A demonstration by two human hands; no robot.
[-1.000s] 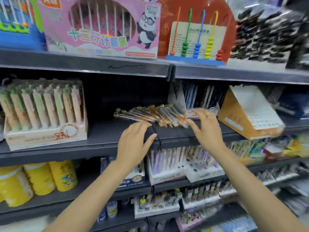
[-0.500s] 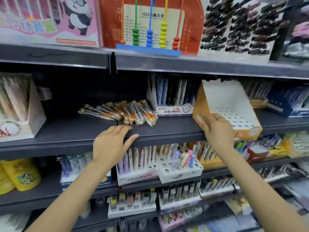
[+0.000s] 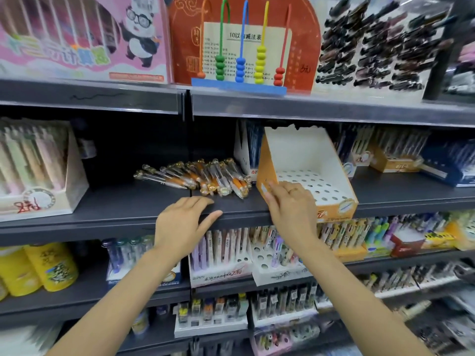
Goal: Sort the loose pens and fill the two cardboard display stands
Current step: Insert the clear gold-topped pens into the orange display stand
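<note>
A heap of loose clear pens with orange grips [image 3: 205,177] lies on the dark middle shelf [image 3: 123,209]. Right of it stands an orange and white cardboard display stand [image 3: 305,155], its perforated white insert holding no pens. My left hand [image 3: 183,222] rests flat on the shelf's front edge just below the heap, fingers straight. My right hand [image 3: 290,204] touches the stand's front left corner, fingers laid against its orange side; a ring shows on one finger.
A filled pastel pen stand [image 3: 38,170] sits at the shelf's left. More pen boxes [image 3: 401,160] stand at the right, behind the stand a white box [image 3: 244,150]. Above are abacus toys [image 3: 241,47]; below, rows of pen displays [image 3: 231,258] and yellow bottles [image 3: 38,268].
The view has swung right and settled. My right hand went from the pen heap to the empty stand's front corner, and the stand now sits upright. My left hand stays on the shelf edge.
</note>
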